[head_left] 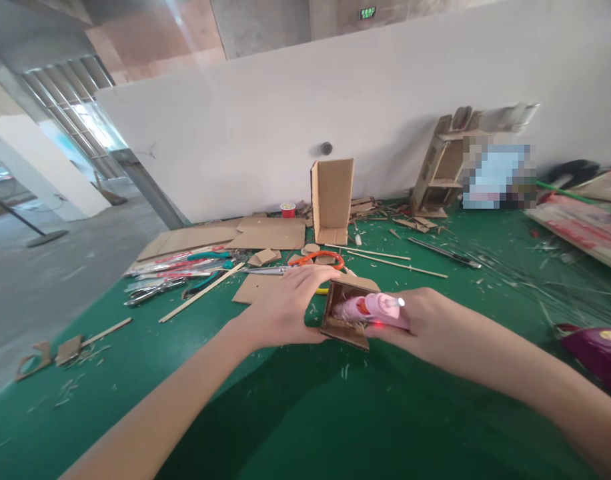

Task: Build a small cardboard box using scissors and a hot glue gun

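My left hand (290, 307) is closed on the left side of a small open cardboard box (346, 333), thumb below and fingers over the top. A pink hot glue gun (380, 308) is gripped in my right hand (420, 313). Its front end reaches into the box, so the nozzle tip is hard to make out. A white glue stick (396, 303) pokes out of the gun's back, and a small red light glows on its body. Just behind the box lie orange-handled scissors (321, 257) and a flat cardboard piece (255, 288).
A tall folded cardboard piece (333, 200) stands upright at the back of the green table (265, 427). Pliers (208, 277), thin wooden sticks (203, 293) and flat cardboard sheets (268, 235) lie to the left. A cardboard model (438, 167) stands back right; a purple object (598, 357) sits at the right edge.
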`<state>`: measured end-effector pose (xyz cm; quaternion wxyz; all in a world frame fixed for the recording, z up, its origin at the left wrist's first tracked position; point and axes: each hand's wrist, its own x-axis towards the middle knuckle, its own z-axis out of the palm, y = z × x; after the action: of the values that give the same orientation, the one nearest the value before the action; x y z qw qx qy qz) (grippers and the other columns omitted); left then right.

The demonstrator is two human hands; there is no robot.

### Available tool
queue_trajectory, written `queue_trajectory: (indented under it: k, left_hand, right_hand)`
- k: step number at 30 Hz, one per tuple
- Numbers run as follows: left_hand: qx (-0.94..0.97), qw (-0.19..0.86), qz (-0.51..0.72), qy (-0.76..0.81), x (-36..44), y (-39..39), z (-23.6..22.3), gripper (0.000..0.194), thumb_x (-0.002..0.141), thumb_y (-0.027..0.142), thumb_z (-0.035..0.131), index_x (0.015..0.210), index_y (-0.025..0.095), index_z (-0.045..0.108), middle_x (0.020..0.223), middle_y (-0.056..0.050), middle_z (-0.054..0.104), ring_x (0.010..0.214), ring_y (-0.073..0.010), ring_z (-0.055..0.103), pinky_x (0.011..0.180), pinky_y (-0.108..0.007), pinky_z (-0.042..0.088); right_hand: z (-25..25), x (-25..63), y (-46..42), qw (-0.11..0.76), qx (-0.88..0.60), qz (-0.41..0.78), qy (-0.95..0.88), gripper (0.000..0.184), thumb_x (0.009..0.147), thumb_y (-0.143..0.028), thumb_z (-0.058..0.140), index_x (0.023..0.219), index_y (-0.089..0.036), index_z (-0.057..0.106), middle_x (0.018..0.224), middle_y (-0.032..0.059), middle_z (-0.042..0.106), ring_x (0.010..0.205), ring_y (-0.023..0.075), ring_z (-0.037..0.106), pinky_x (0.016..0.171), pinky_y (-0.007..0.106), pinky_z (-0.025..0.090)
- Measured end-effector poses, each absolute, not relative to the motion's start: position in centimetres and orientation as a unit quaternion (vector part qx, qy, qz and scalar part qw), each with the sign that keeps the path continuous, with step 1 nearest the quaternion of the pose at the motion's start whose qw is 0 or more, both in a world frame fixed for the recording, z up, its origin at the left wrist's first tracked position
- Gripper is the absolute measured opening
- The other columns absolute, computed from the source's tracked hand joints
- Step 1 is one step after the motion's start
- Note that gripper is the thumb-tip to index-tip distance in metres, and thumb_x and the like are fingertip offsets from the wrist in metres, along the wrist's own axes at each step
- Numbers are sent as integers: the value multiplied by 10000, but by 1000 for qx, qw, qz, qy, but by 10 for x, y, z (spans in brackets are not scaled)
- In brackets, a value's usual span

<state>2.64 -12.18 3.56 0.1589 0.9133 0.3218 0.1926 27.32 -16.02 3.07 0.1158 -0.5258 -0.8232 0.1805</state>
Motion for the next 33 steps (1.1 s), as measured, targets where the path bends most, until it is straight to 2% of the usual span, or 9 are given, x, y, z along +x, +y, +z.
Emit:
queue_trajectory:
  k: [9, 17, 24, 33]
  left_hand:
    - [907, 179, 208, 320, 23, -119, 32, 766, 677, 377, 740, 1348, 270, 388, 1389, -99, 492, 1305, -345, 429, 1039, -511, 387]
    - [903, 168, 215, 333, 25, -120, 30, 745, 683, 398, 745, 1329, 264, 399, 1379, -83, 497, 1294, -310, 434, 1039, -477, 404]
    - [899, 165, 213, 346, 24, -120, 29, 768, 676, 475, 733, 1327, 251, 394, 1370, -101, 503, 1290, -329, 445, 1038, -516, 411]
    - [907, 149, 212, 332, 25, -120, 30, 772, 659, 436, 742, 1316, 226, 396, 1363, -126, 511, 1291, -338, 453, 1051, -529, 402]
  right_hand:
    - [28, 277, -164, 199, -535, 139, -809, 298, 935, -453, 454, 788, -218, 562, 739, 28, 651, 590, 158, 562, 551, 284, 401]
    - [17, 270, -166, 215, -549, 74, -804, 311, 948, -450, 431, 742, -223, 482, 692, 15, 604, 561, 162, 541, 505, 284, 356]
    - [14, 267, -166, 197, -534, 98, -816, 327, 962, -465, 399, 773, -220, 504, 750, 34, 636, 635, 195, 597, 581, 319, 407]
    - [20, 274, -163, 137, -502, 142, -842, 279, 933, -454, 463, 836, -231, 600, 775, 22, 678, 626, 177, 612, 557, 289, 424]
